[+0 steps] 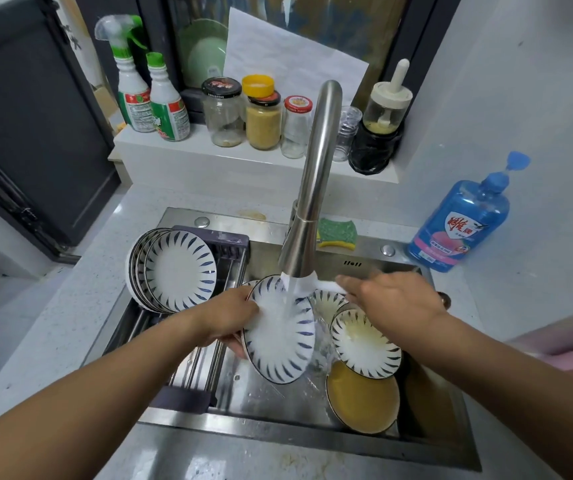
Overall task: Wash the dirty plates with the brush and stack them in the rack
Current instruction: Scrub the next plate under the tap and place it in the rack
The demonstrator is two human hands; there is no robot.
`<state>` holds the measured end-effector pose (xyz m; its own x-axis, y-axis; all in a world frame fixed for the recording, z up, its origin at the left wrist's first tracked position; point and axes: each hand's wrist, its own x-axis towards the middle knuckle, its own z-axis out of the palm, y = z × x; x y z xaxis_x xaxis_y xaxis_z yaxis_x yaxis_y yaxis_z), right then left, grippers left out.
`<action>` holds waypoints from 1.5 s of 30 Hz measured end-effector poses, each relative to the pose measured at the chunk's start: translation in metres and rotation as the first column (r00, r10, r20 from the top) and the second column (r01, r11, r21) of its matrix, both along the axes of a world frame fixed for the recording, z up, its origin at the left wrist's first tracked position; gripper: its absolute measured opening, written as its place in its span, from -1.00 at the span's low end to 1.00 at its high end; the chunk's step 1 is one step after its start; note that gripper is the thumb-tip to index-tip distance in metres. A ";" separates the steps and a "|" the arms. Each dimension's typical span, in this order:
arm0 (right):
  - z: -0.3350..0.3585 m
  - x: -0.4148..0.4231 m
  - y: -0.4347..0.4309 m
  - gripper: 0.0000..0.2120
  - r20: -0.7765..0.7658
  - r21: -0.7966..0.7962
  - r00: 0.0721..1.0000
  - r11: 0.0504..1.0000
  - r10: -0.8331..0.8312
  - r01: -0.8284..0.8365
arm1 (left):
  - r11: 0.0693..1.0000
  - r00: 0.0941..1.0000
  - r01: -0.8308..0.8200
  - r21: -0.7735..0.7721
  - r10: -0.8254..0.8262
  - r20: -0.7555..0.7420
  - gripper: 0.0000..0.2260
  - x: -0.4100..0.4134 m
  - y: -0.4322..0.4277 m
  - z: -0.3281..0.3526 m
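Note:
My left hand (224, 320) grips the left rim of a white plate with blue dashes (278, 344), tilted under the running tap water. My right hand (394, 301) is over the sink to the right of the spout and holds a white brush (326, 285), whose end pokes out next to the water stream. Dirty plates lie in the sink: one with pale residue (364, 344), one filled with yellow liquid (361, 398), and another behind them (326, 301). Several washed plates (179, 270) stand upright in the rack (229, 244) on the sink's left side.
The steel faucet (314, 181) arches over the sink (278, 427) with water flowing. A green-and-yellow sponge (337, 233) lies behind it. A blue soap bottle (462, 223) stands at the right. Jars (264, 116) and spray bottles (132, 95) line the back ledge.

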<state>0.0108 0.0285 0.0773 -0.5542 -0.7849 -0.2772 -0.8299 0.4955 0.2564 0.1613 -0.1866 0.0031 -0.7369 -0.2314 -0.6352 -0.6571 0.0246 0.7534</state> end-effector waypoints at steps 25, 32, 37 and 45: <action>0.005 -0.010 0.031 -0.69 0.104 -0.071 0.950 0.951 -0.293 0.301 | 0.374 0.859 0.132 -0.918 -0.505 -0.083 -0.40 0.013 0.012 -0.003; 0.001 -0.011 0.028 -0.71 0.117 -0.020 0.946 0.952 -0.302 0.306 | 0.357 0.944 0.160 -0.920 -0.327 0.037 -0.81 0.006 0.006 0.015; -0.009 -0.006 0.026 -0.73 0.178 0.028 0.932 0.948 -0.317 0.317 | 0.333 0.992 0.092 -0.938 -0.114 0.057 -0.76 0.006 -0.048 0.024; -0.017 -0.001 0.020 -0.69 0.230 0.070 0.933 0.961 -0.275 0.266 | 0.340 0.999 0.046 -0.939 0.003 0.050 -0.76 0.003 -0.103 0.021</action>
